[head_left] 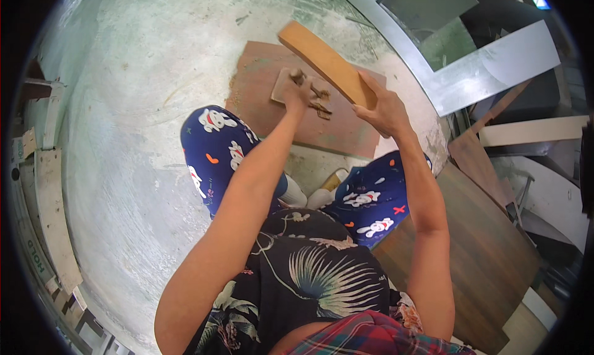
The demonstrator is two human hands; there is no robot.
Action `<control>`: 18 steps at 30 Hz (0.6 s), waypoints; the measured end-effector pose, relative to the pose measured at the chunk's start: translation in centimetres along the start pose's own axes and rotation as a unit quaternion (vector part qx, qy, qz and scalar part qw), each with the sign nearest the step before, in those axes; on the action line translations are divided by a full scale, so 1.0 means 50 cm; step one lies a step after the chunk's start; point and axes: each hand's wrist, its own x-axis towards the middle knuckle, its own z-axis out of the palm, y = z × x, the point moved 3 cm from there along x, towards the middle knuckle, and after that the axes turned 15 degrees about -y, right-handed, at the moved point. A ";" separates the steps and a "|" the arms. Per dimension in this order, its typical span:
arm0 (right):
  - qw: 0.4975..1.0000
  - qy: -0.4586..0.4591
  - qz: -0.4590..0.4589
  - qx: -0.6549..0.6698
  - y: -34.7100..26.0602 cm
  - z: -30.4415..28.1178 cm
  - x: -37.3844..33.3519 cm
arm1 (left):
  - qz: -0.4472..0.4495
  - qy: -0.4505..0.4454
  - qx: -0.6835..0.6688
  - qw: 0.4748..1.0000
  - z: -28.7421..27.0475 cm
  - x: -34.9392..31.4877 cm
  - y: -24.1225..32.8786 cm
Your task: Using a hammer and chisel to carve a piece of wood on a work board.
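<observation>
A long, slightly curved orange-brown wooden board (328,61) is raised over the floor, tilted with its far end up to the left. My right hand (385,110) grips its near end, thumb on one side and fingers on the other. My left hand (298,95) reaches down to a small light-brown square plate (281,86), its fingers drawn together at a greyish-brown lump (297,76). What those fingers hold is hidden. Beside that hand are brown, irregular pieces (320,104). Beneath everything lies a reddish-brown flat board (346,135) with crumbs scattered on it.
My knees in blue patterned trousers (216,144) flank the board. A dark wooden panel (470,250) lies to the right. Beyond it pale L-shaped sheets (495,64) and stacked offcuts (532,132) crowd the right side. Wooden strips (55,212) stand along the left, past the concrete floor (136,107).
</observation>
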 end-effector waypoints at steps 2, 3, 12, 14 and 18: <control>0.998 -0.005 0.054 -0.021 0.055 0.000 -0.010 | -0.064 -0.049 -0.020 0.996 0.039 -0.017 -0.007; 1.000 0.012 -0.024 -0.008 -0.016 -0.010 0.013 | -0.019 0.033 0.084 0.996 -0.038 -0.002 -0.046; 0.989 0.061 -0.030 0.129 0.046 -0.042 -0.054 | 0.071 -0.131 0.156 0.976 0.098 -0.135 0.187; 0.990 0.063 -0.024 0.125 0.046 -0.042 -0.054 | 0.091 -0.110 0.180 0.973 0.085 -0.138 0.187; 0.992 0.076 -0.039 0.095 0.066 -0.042 -0.051 | 0.073 -0.118 0.185 0.973 0.096 -0.118 0.169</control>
